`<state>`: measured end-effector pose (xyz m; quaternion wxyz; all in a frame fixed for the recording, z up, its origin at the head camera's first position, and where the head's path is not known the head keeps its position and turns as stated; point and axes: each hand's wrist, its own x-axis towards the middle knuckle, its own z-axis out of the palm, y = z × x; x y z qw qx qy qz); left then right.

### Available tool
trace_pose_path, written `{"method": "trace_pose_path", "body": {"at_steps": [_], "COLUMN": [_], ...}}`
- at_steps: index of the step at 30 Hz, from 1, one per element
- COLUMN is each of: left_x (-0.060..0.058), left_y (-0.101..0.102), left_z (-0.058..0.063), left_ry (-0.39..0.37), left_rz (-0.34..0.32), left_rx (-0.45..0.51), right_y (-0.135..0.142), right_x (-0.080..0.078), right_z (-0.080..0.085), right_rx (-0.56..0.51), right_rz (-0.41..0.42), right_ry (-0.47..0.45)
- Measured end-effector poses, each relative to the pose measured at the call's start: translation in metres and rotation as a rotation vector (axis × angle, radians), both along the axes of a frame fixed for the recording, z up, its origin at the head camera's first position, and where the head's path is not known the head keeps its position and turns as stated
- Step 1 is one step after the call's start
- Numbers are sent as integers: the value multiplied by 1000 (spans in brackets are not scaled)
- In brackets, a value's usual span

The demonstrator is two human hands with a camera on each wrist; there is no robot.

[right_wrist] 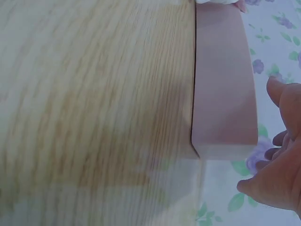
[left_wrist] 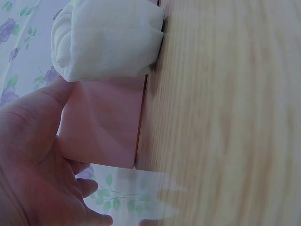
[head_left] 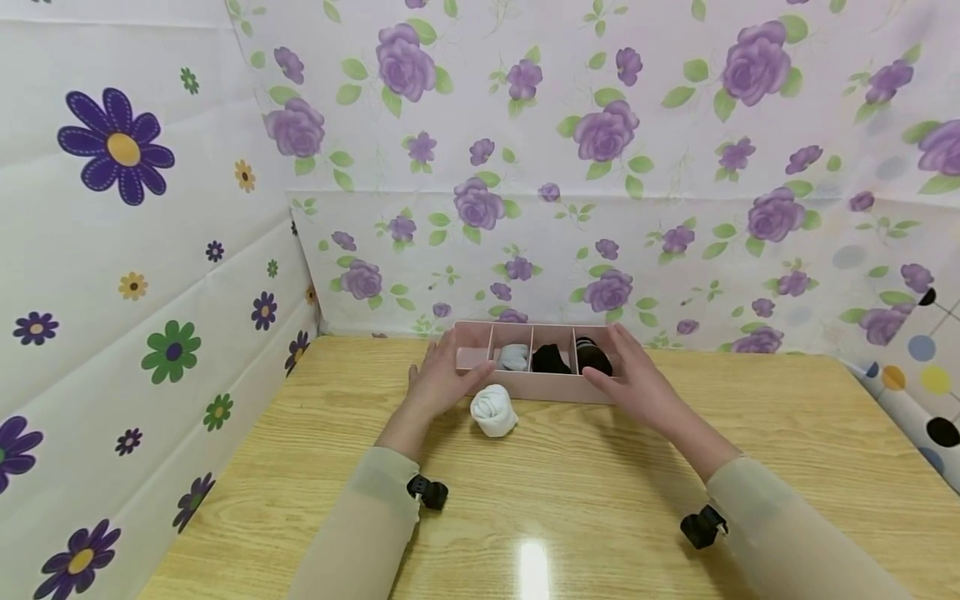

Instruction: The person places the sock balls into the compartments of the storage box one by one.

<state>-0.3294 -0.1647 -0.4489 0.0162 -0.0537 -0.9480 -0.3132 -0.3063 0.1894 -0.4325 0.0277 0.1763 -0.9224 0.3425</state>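
A pink box (head_left: 551,387) with a row of compartments stands near the back of the table. From the left, one compartment shows its bare pink inside; the others hold a rolled light grey sock (head_left: 513,357), a black sock (head_left: 551,359) and a dark striped sock (head_left: 593,356). In front of the box lies a rolled white cloth, likely a sock (head_left: 493,410), large in the left wrist view. My left hand (head_left: 441,375) is at the box's left end, thumb over the front edge. My right hand (head_left: 636,377) spreads around the right end, fingers loosely extended.
The wooden table (head_left: 480,500) reaches back to a wall covering (head_left: 540,167) with purple roses, close behind the box. A flowered sheet (head_left: 112,275) stands along the left side, and a dotted covering (head_left: 918,367) borders the right edge.
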Motion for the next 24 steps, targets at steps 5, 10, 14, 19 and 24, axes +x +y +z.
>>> {"method": "trace_pose_path", "body": {"at_steps": [5, 10, 14, 19, 24], "left_x": [0, 0, 1, 1, -1], "left_y": [1, 1, 1, -2, -2], "left_z": [-1, 0, 0, -1, 1], "left_ry": [-4, -4, -5, -13, -17], "left_rz": [5, 1, -9, -13, -10], "left_rx": [-9, -9, -6, -11, -19], "right_y": [5, 8, 7, 5, 3], "right_x": [-1, -2, -4, -6, -8], "right_z": [-5, -11, -16, -22, -24], "right_rx": [-12, -22, -43, -79, -120], "right_rz": [6, -3, -13, 15, 35], "right_ry": [-44, -78, -114, -125, -119]}}
